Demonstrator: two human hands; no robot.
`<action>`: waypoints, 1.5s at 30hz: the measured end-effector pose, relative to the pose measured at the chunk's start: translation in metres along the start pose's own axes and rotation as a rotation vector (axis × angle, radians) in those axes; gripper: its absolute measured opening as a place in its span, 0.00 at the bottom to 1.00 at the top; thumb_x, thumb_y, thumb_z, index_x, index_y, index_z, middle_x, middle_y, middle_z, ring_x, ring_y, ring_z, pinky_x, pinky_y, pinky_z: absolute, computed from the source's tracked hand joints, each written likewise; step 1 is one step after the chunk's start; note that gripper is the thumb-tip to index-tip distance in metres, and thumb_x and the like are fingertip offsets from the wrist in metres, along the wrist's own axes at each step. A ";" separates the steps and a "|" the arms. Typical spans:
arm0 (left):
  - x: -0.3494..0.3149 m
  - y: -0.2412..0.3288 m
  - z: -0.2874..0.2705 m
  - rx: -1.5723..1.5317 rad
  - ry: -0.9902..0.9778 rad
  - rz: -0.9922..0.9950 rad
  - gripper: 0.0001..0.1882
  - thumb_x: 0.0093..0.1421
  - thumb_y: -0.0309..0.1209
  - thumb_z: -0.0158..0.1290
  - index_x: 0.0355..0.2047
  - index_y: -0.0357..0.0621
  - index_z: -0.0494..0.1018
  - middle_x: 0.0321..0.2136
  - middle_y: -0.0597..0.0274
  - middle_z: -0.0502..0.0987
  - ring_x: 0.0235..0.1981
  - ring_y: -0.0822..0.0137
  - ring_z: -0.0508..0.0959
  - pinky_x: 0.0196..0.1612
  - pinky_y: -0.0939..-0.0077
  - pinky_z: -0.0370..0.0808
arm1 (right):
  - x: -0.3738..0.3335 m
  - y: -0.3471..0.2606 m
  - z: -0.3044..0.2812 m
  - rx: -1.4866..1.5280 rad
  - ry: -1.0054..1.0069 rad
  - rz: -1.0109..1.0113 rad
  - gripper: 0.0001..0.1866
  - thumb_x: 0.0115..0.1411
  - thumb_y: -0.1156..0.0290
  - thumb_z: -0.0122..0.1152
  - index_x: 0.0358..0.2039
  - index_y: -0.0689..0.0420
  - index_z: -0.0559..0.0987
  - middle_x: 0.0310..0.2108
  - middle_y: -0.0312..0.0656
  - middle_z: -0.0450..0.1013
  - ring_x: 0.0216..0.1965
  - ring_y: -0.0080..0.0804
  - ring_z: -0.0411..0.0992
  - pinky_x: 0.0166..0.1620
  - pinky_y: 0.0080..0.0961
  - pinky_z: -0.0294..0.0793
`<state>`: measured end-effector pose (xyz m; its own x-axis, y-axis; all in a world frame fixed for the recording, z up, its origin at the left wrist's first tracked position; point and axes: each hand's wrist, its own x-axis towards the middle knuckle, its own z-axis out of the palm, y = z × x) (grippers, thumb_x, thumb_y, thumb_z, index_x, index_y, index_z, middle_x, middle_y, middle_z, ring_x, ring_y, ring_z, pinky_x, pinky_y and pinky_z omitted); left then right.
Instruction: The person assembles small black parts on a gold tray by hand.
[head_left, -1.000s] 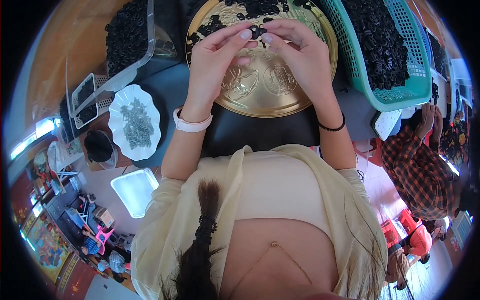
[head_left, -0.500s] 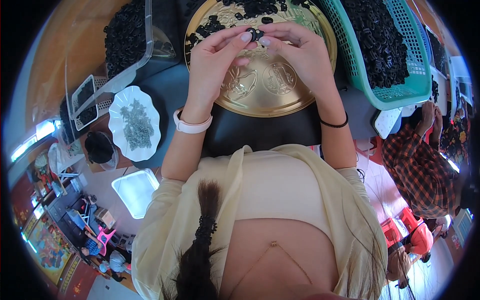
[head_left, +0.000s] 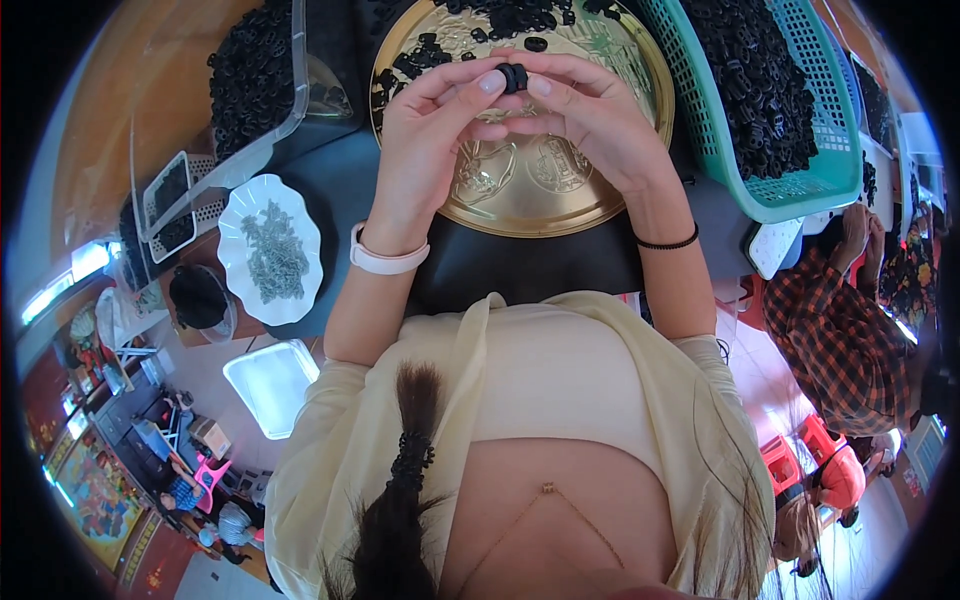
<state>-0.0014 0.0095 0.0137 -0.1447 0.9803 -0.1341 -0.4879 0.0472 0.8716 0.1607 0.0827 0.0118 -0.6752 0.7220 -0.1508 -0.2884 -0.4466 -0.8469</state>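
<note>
A small black plastic part [head_left: 513,78] is pinched between both my hands above a round gold tray [head_left: 540,222]. My left hand [head_left: 437,115] grips it from the left with thumb and fingers. From the right, my right hand [head_left: 600,110] presses on the same part with its thumb and fingertips. The part looks like two pieces side by side, but its details are too small to make out. Loose black parts [head_left: 430,52] lie on the tray's far half, and one black ring-shaped piece [head_left: 536,44] rests just beyond my fingers.
At the right stands a green plastic basket [head_left: 710,130] heaped with black parts. A clear bin [head_left: 285,120] of similar parts is at the left. Nearer, a white scalloped dish [head_left: 232,215] holds small silvery pieces. Beyond the basket, a person in a checked shirt [head_left: 835,330] sits working.
The black part has turned in my fingers and come slightly nearer to me. My hands have closed in around it, the right one shifting a little left.
</note>
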 end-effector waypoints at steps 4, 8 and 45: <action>-0.001 0.000 0.007 -0.006 0.042 0.019 0.12 0.60 0.26 0.53 0.44 0.37 0.74 0.38 0.58 0.78 0.36 0.69 0.81 0.34 0.83 0.79 | 0.002 0.005 -0.001 0.145 -0.040 0.017 0.14 0.60 0.71 0.57 0.47 0.60 0.76 0.45 0.43 0.73 0.42 0.30 0.74 0.44 0.27 0.79; 0.000 -0.002 0.006 -0.035 0.065 0.038 0.11 0.60 0.26 0.53 0.43 0.37 0.74 0.37 0.58 0.79 0.35 0.70 0.80 0.34 0.82 0.79 | 0.004 0.012 0.001 0.185 -0.036 -0.016 0.15 0.61 0.70 0.56 0.47 0.61 0.75 0.43 0.43 0.73 0.41 0.30 0.75 0.44 0.28 0.80; -0.016 -0.001 -0.011 -0.348 -0.125 -0.160 0.16 0.64 0.29 0.48 0.50 0.36 0.68 0.36 0.57 0.78 0.34 0.69 0.81 0.32 0.82 0.80 | -0.008 0.001 0.016 -0.360 -0.161 -0.147 0.25 0.61 0.66 0.56 0.58 0.57 0.67 0.55 0.40 0.68 0.49 0.25 0.69 0.50 0.20 0.69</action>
<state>-0.0084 -0.0084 0.0095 0.0518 0.9826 -0.1783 -0.7616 0.1544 0.6294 0.1549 0.0678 0.0199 -0.7505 0.6595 0.0423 -0.1530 -0.1111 -0.9820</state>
